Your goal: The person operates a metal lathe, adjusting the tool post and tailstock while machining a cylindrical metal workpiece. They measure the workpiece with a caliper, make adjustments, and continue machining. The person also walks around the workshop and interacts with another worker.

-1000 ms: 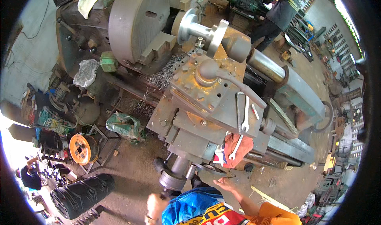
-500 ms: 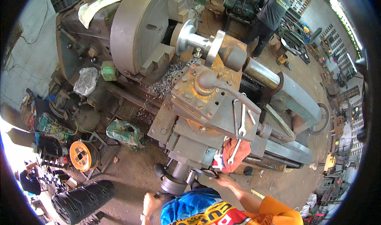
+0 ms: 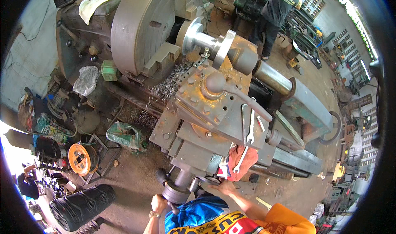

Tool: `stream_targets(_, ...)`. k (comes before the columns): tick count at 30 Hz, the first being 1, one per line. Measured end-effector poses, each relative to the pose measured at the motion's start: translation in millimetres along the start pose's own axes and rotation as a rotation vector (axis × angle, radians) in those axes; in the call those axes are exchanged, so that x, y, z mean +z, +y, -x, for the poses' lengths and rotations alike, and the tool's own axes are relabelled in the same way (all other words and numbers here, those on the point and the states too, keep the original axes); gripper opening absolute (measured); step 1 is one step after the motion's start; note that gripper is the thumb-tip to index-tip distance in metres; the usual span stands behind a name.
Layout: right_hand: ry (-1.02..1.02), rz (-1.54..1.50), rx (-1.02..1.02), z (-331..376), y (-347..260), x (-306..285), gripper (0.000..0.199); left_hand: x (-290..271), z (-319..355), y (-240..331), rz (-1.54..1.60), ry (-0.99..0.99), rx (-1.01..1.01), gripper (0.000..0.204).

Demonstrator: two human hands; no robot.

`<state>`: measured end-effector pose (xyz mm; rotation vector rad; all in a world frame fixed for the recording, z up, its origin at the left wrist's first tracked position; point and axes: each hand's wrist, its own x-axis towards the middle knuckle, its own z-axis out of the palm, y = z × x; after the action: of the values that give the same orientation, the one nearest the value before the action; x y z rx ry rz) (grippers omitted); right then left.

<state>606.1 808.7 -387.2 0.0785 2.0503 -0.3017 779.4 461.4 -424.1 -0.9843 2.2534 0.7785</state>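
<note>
Left hand (image 3: pixel 159 202) now on handwheel (image 3: pixel 176 191)

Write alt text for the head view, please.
A person's left hand grips a lathe handwheel; the right hand rests on the carriage. A shiny flanged workpiece sits in the big chuck; wrenches lie on the carriage.

Bare floor (image 3: pixel 136 180) lies open left of the lathe carriage (image 3: pixel 214 122), while its near edge is crowded by the handwheel (image 3: pixel 175 192), an orange rag (image 3: pixel 243 162) and hanging spanners (image 3: pixel 247 139).
</note>
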Motion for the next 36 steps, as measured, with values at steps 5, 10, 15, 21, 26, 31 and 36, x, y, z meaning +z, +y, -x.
stream_targets(5, 0.226, -0.072, -0.175, -6, 17, 14, 0.102, -85, 63, 28, 0.008, 0.061, 0.061, 0.033)
stream_targets(10, 0.165, -0.003, -0.111, -3, 12, 8, 0.104, -37, 120, 66, 0.026, -0.233, -0.131, 0.036)
stream_targets(15, 0.194, -0.16, -0.162, 13, 2, -2, 0.096, 5, 102, 75, 0.109, -0.281, -0.048, 0.044)
stream_targets(21, 0.361, -0.141, -0.184, -2, 14, 15, 0.085, -1, 95, 74, 0.144, -0.358, 0.062, 0.044)
stream_targets(26, 0.377, -0.126, -0.226, -24, 31, 32, 0.08, -59, 71, 45, -0.02, -0.782, 0.4, 0.071)
stream_targets(31, 0.433, -0.209, -0.296, -21, 30, 32, 0.075, -218, -13, 30, -0.211, -0.113, 0.359, 0.036)
stream_targets(36, 0.31, -0.112, -0.201, -8, 20, 19, 0.086, -361, -166, 110, 1.301, -0.051, 0.499, 0.073)
